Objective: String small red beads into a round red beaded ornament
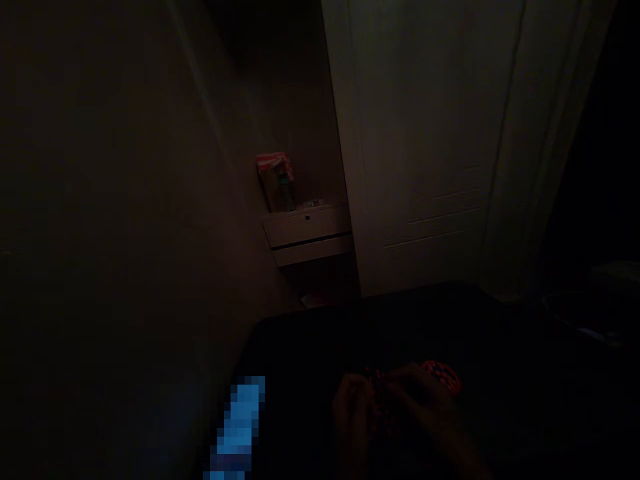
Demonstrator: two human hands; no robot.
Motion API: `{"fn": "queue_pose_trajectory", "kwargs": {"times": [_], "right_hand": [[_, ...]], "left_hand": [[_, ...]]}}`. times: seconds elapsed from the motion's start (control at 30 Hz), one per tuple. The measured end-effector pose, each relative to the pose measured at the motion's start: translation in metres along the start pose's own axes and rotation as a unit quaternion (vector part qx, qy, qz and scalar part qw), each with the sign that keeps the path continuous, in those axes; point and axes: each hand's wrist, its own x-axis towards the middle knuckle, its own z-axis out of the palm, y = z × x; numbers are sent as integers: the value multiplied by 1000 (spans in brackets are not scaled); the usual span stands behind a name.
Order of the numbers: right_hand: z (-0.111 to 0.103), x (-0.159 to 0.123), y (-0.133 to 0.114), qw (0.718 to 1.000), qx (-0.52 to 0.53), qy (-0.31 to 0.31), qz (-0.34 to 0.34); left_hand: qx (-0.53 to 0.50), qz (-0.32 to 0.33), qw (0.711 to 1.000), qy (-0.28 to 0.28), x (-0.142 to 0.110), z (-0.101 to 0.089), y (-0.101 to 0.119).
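Observation:
The scene is very dark. My left hand (353, 403) has its fingers curled at the left side of a dark, red-speckled piece (383, 400), whose kind I cannot make out. From the right, my right hand (420, 393) reaches in, fingers bent together on the same piece. Just beyond my right hand lies a round, dark thing with a red rim and red marks (443, 377); the hand partly covers it. Both hands are low over a black surface (310, 353), and their fingertips are hard to see.
A glowing, pixelated blue screen-like shape (237, 423) is at lower left. Ahead stands a pale panelled door (425, 133). Beside it, a small drawer unit (313, 227) carries a red-and-white striped packet (273, 161) and a greenish bottle-like item (286, 190). A wall rises on the left.

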Motion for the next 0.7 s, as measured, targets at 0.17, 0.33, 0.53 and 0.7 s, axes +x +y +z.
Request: {"fn": "queue_pose_trajectory", "kwargs": {"times": [0.17,0.33,0.53,0.7], "right_hand": [[0,-1,1,1000,-2,2,5],[-1,-3,2,1000,-20,20,2],[0,-4,4,999,-29,23,7],[-1,-3,4,999,-30,22,7]], "left_hand": [[4,3,1000,-1,-2,0,1],[-6,4,1000,-8,-4,1,4],[4,3,1000,-6,-3,0,3],[17,3,1000,-13,-1,-1,2]]}}
